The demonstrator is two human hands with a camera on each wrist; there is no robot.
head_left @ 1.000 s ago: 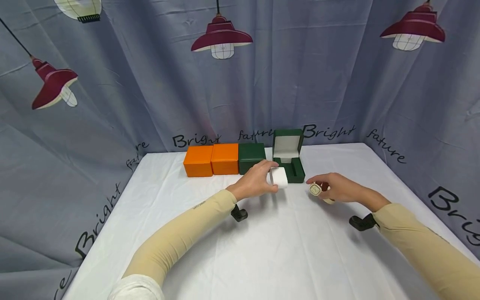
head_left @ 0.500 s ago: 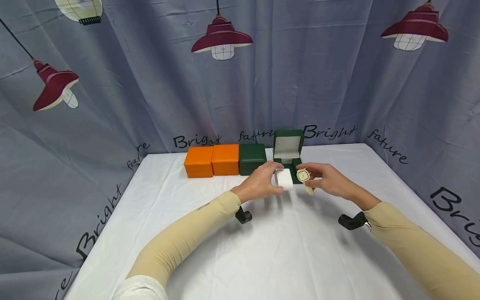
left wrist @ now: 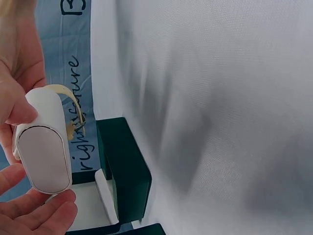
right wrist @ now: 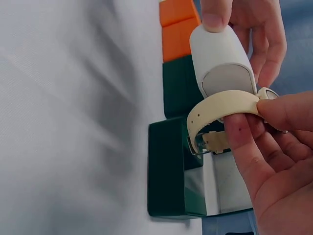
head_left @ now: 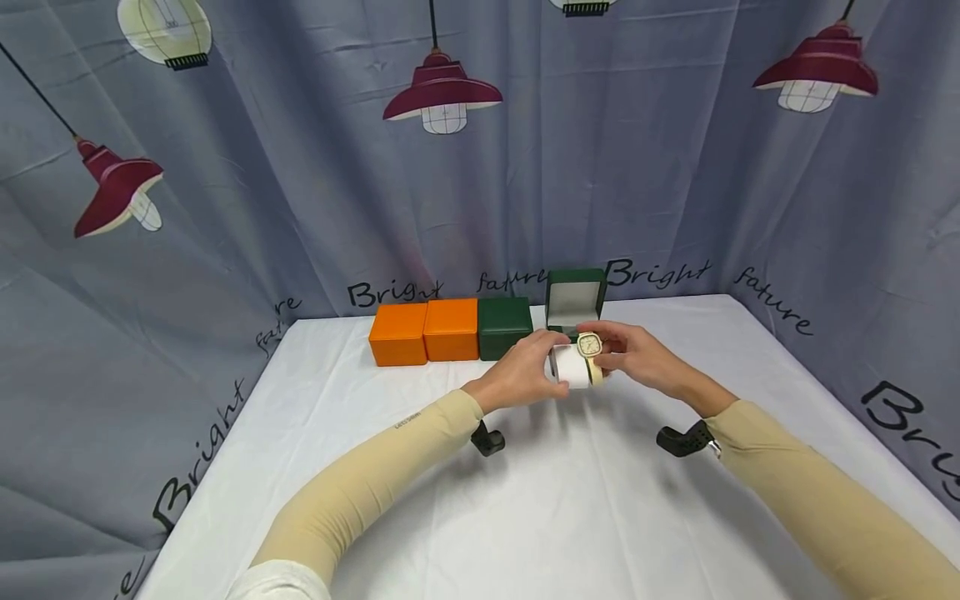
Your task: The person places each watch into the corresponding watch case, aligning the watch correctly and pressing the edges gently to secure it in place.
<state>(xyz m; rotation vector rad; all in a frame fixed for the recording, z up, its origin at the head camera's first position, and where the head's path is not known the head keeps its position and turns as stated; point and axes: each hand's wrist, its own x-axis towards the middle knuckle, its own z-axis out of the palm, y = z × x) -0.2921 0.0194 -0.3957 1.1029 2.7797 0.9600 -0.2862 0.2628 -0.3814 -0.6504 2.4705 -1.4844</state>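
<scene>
A white watch cushion (head_left: 572, 367) with rounded ends is held by my left hand (head_left: 521, 375), thumb on one side and fingers on the other. My right hand (head_left: 636, 357) pinches a cream wristwatch (head_left: 590, 345) by its case. In the right wrist view its strap (right wrist: 222, 105) is buckled into a loop, standing at the end of the cushion (right wrist: 220, 54). Whether the loop is around the cushion's end, I cannot tell. Behind both hands stands a green watch box (head_left: 573, 298), lid raised, pale lining showing; the hands hide most of its base.
Left of the open box, a closed green box (head_left: 505, 327) and two closed orange boxes (head_left: 398, 335) (head_left: 451, 330) stand in a row. They sit near the back edge of the white-covered table (head_left: 555, 500). A grey-blue printed curtain (head_left: 637, 167) hangs behind.
My right hand has moved left and up with the watch, bringing it to the cushion. My left hand has shifted slightly right with the cushion. The head view has tilted up a little.
</scene>
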